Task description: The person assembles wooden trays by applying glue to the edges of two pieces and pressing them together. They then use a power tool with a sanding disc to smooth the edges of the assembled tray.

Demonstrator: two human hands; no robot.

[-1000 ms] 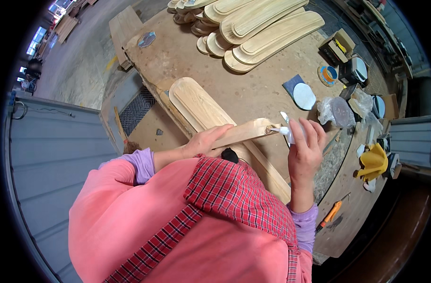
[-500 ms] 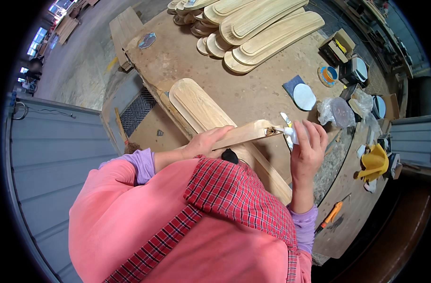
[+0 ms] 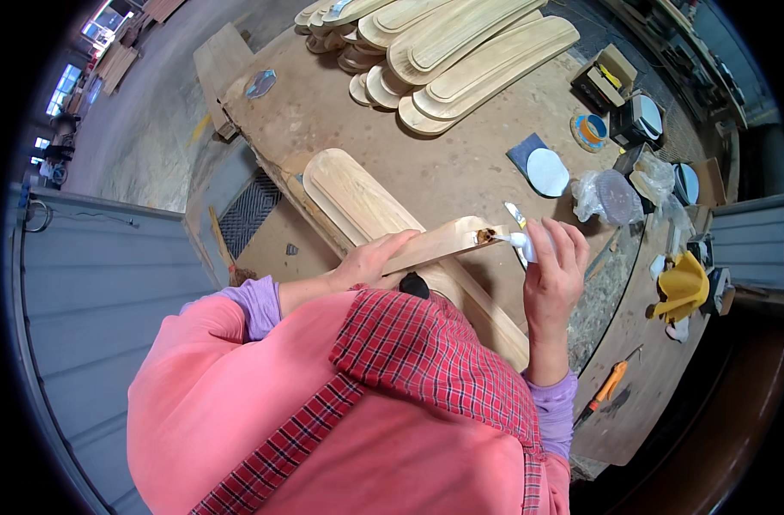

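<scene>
My left hand (image 3: 370, 262) is closed around a pale wooden piece (image 3: 439, 243), held tilted in front of my chest. Near its far right end is a dark brown knot hole (image 3: 484, 235). In my right hand (image 3: 553, 283) is a small white squeeze bottle (image 3: 525, 245) with a thin nozzle. Its tip points left at the knot hole, close beside it; whether they touch I cannot tell. Under the held piece lies a long, round-ended wooden board (image 3: 357, 193), running diagonally across the table's near edge.
Stacked round-ended boards (image 3: 486, 73) fill the back of the worktable (image 3: 323, 107). On the right are sanding discs (image 3: 547, 172), a tape roll (image 3: 591, 131), an open box (image 3: 605, 79) and plastic-wrapped discs (image 3: 615, 200). A yellow cloth (image 3: 682, 287) and an orange-handled tool (image 3: 612, 382) lie nearer.
The view has shifted slightly. The nozzle tip has drawn back a little from the knot hole, which shows more fully. Both hands keep their holds.
</scene>
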